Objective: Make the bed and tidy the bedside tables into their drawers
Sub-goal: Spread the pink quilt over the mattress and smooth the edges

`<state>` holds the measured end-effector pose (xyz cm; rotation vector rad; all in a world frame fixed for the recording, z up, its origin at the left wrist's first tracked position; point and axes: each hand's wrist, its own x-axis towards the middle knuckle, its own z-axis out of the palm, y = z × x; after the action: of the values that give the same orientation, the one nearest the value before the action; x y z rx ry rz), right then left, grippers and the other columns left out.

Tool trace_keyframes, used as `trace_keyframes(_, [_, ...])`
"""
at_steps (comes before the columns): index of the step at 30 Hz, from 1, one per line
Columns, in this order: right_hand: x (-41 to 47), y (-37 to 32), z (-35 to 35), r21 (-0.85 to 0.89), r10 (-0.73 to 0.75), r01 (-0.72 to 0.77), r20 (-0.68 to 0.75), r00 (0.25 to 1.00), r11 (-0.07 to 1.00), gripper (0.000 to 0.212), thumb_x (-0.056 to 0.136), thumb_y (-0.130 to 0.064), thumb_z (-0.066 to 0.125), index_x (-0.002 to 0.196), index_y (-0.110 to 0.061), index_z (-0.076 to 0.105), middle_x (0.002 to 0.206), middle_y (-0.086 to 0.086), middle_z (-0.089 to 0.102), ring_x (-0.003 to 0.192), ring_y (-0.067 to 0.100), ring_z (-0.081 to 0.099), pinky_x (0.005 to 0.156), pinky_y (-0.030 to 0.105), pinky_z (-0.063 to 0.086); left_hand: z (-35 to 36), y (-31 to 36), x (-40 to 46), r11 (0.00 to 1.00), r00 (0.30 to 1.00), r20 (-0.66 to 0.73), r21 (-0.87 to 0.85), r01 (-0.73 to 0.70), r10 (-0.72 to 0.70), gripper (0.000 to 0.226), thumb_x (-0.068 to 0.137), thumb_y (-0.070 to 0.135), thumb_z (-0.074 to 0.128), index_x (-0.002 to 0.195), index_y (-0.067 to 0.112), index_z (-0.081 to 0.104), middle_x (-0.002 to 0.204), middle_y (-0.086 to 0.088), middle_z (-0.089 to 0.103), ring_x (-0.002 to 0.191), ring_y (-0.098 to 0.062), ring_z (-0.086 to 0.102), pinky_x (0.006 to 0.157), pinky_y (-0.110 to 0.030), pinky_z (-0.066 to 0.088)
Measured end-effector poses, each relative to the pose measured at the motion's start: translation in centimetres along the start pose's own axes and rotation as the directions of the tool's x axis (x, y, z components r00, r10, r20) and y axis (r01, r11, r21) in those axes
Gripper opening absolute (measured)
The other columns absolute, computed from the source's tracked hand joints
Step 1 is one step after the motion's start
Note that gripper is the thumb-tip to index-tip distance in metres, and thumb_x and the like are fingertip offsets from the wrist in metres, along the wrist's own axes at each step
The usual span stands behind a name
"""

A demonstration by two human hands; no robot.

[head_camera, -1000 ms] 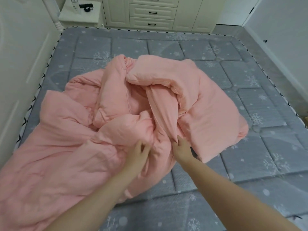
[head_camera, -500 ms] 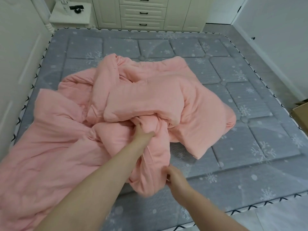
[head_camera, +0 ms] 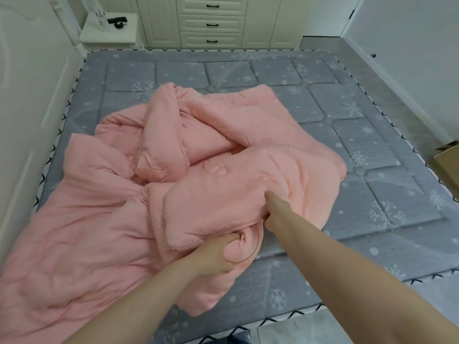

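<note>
Puffy pink quilt (head_camera: 223,199), bunched, soft.

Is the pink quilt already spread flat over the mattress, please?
No, the pink quilt lies bunched in folds, leaving much grey mattress bare.

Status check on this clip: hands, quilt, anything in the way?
Left hand grips a fold of the pink quilt. Right hand buried in folds, grip unclear. Quilt bunched on grey mattress. Nothing blocking.
</note>
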<state>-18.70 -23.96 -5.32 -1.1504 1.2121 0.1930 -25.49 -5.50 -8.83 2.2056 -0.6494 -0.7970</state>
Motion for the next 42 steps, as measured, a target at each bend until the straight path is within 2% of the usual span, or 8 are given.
trace_keyframes(8, [-2.1, -8.5, -2.8, 0.009, -0.394, 0.4, -0.16, 0.905, 0.916, 0.081, 0.092, -0.043, 0.054, 0.154, -0.013, 0.013, 0.132, 0.007, 0.05, 0.114, 0.026, 0.054, 0.097, 0.032, 0.045, 2.7, -2.8, -1.2, 0.964, 0.967, 0.046, 0.101, 0.247, -0.252, 0.073, 0.074, 0.036, 0.073, 0.139, 0.022, 0.043, 0.133, 0.001, 0.058, 0.12, -0.021, 0.056, 0.097, -0.028, 0.044])
trace_keyframes(16, [-5.6, -14.5, -8.5, 0.05, -0.553, 0.579, -0.236, 0.799, 0.814, 0.029, 0.087, -0.043, 0.062, 0.109, -0.029, 0.048, 0.091, -0.008, 0.055, 0.101, 0.02, 0.057, 0.091, 0.031, 0.045, 3.8, -3.7, 2.7, 0.738, 0.8, -0.108, -0.474, 0.48, -0.59, 0.103, 0.058, 0.065, 0.078, 0.138, 0.017, 0.036, 0.132, -0.006, 0.055, 0.12, -0.027, 0.055, 0.098, -0.033, 0.045])
trace_keyframes(20, [-7.0, -14.6, -12.0, 0.026, -0.568, 0.592, -0.251, 0.784, 0.805, 0.056, 0.09, -0.041, 0.06, 0.138, -0.018, 0.041, 0.13, 0.002, 0.054, 0.118, 0.021, 0.052, 0.107, 0.036, 0.04, 1.0, 1.7, 3.8, 0.193, 0.709, 0.093, -0.93, 0.312, -0.699, 0.077, 0.07, 0.073, 0.057, 0.119, 0.013, 0.058, 0.109, -0.008, 0.065, 0.1, -0.026, 0.06, 0.088, -0.038, 0.049])
trace_keyframes(23, [-7.2, -13.6, -14.2, 0.006, -0.571, 0.597, -0.282, 0.771, 0.802, 0.065, 0.09, -0.04, 0.06, 0.145, -0.015, 0.035, 0.141, 0.003, 0.048, 0.125, 0.021, 0.049, 0.109, 0.037, 0.038, -0.4, 6.3, 4.0, -0.09, 0.797, 0.211, -0.977, 0.194, -0.567, 0.061, 0.08, 0.069, 0.048, 0.091, 0.01, 0.063, 0.082, -0.009, 0.064, 0.085, -0.026, 0.057, 0.08, -0.037, 0.044])
trace_keyframes(31, [-7.6, -10.2, -19.7, -0.064, -0.311, 0.317, 0.084, 0.947, 0.946, 0.117, 0.052, -0.071, 0.077, 0.149, -0.042, 0.018, 0.149, -0.008, 0.038, 0.126, 0.019, 0.05, 0.106, 0.045, 0.043, 2.5, 16.3, 5.1, -0.121, 0.919, 0.127, -0.989, 0.087, -0.374, 0.044, 0.073, 0.051, 0.073, 0.113, 0.033, 0.07, 0.114, 0.002, 0.072, 0.107, -0.021, 0.065, 0.085, -0.039, 0.056])
trace_keyframes(35, [-5.3, -7.2, -24.0, -0.19, -0.137, 0.194, 0.279, 0.951, 0.962, 0.082, 0.057, -0.06, 0.081, 0.128, -0.026, 0.059, 0.109, 0.003, 0.074, 0.101, 0.023, 0.069, 0.089, 0.039, 0.054, 4.5, 20.8, 6.3, 0.017, 0.908, 0.039, -0.999, 0.051, -0.417, 0.029, 0.091, 0.045, 0.055, 0.1, 0.02, 0.068, 0.095, -0.004, 0.07, 0.092, -0.017, 0.062, 0.069, -0.031, 0.054])
trace_keyframes(39, [-3.5, -5.6, -30.5, -0.176, -0.088, 0.153, 0.331, 0.94, 0.972, 0.082, 0.057, -0.052, 0.085, 0.13, -0.026, 0.056, 0.109, 0.006, 0.074, 0.101, 0.025, 0.07, 0.083, 0.041, 0.057, 8.4, 24.4, 7.8, -0.057, 0.897, 0.097, -0.995, 0.08, -0.432, 0.043, 0.086, 0.054, 0.059, 0.109, 0.019, 0.066, 0.106, -0.008, 0.071, 0.104, -0.022, 0.062, 0.098, -0.04, 0.048])
trace_keyframes(42, [-2.5, -5.3, -35.0, -0.13, -0.095, 0.148, 0.348, 0.933, 0.98, 0.068, 0.067, -0.047, 0.08, 0.126, -0.02, 0.061, 0.109, 0.01, 0.073, 0.103, 0.027, 0.069, 0.088, 0.04, 0.055, 11.8, 27.4, 8.7, -0.091, 0.886, 0.119, -0.992, 0.087, -0.449, 0.052, 0.079, 0.061, 0.064, 0.115, 0.023, 0.067, 0.103, -0.01, 0.073, 0.102, -0.024, 0.064, 0.088, -0.04, 0.052])
